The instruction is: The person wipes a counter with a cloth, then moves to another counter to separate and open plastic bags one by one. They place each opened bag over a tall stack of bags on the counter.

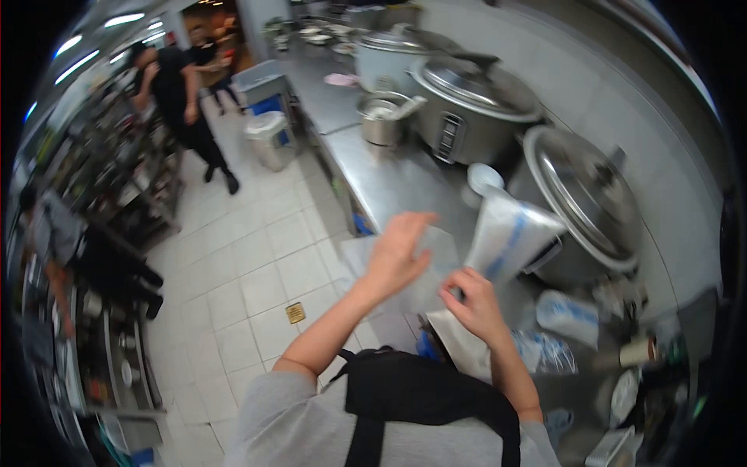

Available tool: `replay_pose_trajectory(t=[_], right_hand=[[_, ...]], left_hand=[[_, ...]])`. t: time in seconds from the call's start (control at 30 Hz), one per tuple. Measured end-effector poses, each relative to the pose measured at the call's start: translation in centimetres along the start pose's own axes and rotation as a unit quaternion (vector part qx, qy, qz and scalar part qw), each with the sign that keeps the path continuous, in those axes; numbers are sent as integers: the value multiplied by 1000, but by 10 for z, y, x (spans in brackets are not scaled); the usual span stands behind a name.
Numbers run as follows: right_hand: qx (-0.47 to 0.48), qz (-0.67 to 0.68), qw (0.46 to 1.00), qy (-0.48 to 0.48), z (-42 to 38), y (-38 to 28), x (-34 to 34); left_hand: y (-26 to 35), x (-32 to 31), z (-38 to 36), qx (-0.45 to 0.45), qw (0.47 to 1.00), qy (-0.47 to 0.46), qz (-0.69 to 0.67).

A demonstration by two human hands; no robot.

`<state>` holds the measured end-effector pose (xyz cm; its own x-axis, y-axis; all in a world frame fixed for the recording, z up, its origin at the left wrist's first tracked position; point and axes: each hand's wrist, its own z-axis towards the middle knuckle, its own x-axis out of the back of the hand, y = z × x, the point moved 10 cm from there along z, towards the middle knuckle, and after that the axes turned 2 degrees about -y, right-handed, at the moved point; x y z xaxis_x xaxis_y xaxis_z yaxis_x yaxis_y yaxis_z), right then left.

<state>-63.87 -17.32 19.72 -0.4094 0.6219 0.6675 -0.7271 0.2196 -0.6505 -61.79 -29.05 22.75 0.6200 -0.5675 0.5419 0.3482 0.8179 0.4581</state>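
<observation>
My left hand (398, 255) reaches over the counter's front edge with its fingers stretched and apart. A thin translucent plastic bag (442, 253), blurred, spreads behind and beside it. My right hand (472, 302) is closed in a pinch at the near right edge of this bag; the exact grip is partly hidden by the fingers. Just beyond the right hand stands a white plastic pack with blue print (510, 233), leaning beside a large rice cooker (580, 202).
A steel counter (389, 187) holds another rice cooker (475, 101), a steel pot (383, 121), a white cup (485, 179) and plastic packets (568, 317). On the tiled floor stand a lidded bin (268, 140) and people (175, 93), one at the left shelves (78, 241).
</observation>
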Motion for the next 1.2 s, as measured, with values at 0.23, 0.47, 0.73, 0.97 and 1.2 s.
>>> replay_pose_trajectory(t=[0.23,0.47,0.73,0.97,1.2], right_hand=[[10,-5,972,-234,-4,-12,30],[103,160,956,-223,-10,-39,96],[-80,230,954,-175,-44,38,117],[-139,522,827,153,-10,102,169],[-300,618,697,205,-17,145,113]], left_hand=[[58,-52,-15,-144,934,-316,-87],[63,-49,0,-189,906,-346,-153],[83,-59,31,-134,774,-401,-471],[30,-142,89,210,678,-377,-595],[-4,-189,52,390,452,-289,-748]])
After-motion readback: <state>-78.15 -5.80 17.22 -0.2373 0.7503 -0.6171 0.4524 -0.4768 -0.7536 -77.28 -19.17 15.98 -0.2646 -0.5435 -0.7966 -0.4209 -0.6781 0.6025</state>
